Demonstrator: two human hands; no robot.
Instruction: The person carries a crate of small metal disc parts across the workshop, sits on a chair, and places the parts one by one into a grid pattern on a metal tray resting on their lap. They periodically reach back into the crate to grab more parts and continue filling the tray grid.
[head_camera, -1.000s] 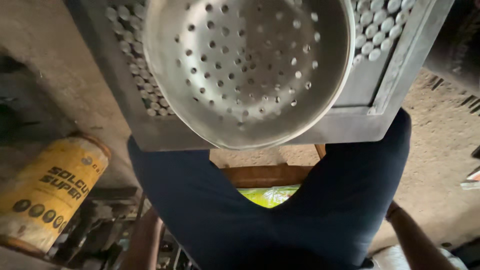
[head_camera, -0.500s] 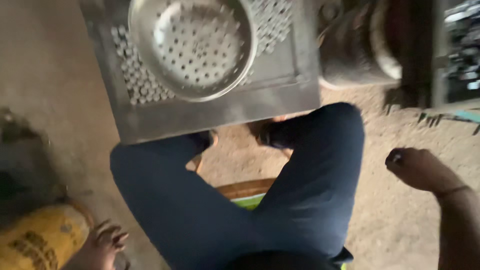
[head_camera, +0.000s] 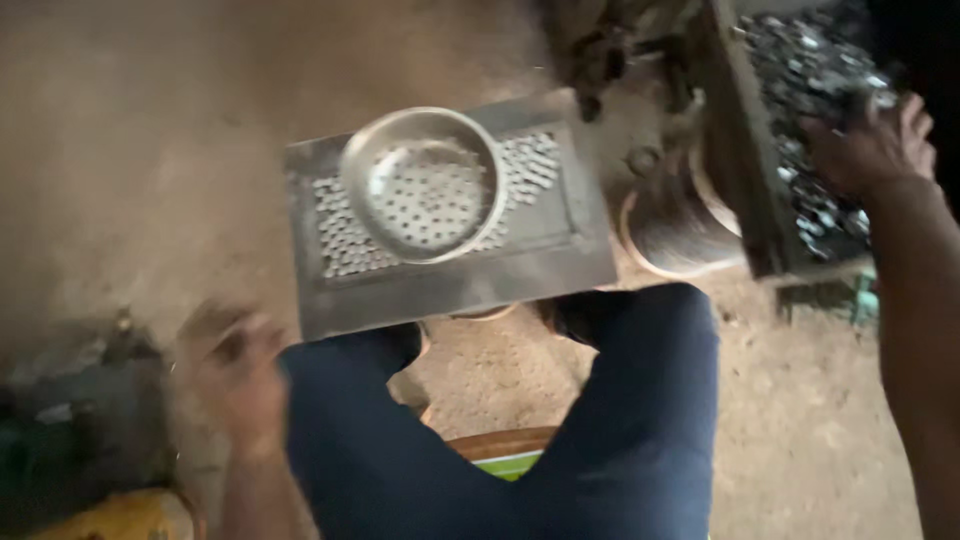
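A round perforated metal bowl (head_camera: 425, 185) rests on a square metal tray (head_camera: 450, 285) that holds several small shiny round pieces. The tray sits in front of my knees, which are in dark blue trousers. My right hand (head_camera: 868, 148) reaches into a dark metal box (head_camera: 760, 200) at the upper right, filled with small metal parts, fingers spread over them. My left hand (head_camera: 235, 375) is blurred at the lower left beside my left knee; whether it holds anything cannot be told.
A round metal pot (head_camera: 675, 235) stands between the tray and the box. A yellow can (head_camera: 125, 515) lies at the lower left corner. A wooden stool edge (head_camera: 500, 445) shows between my legs. The ground is dusty earth.
The view has pulled back and shifted, so the tray and bowl look smaller. My right hand has risen from beside my knee into the parts box. My left hand has lifted near my left knee.
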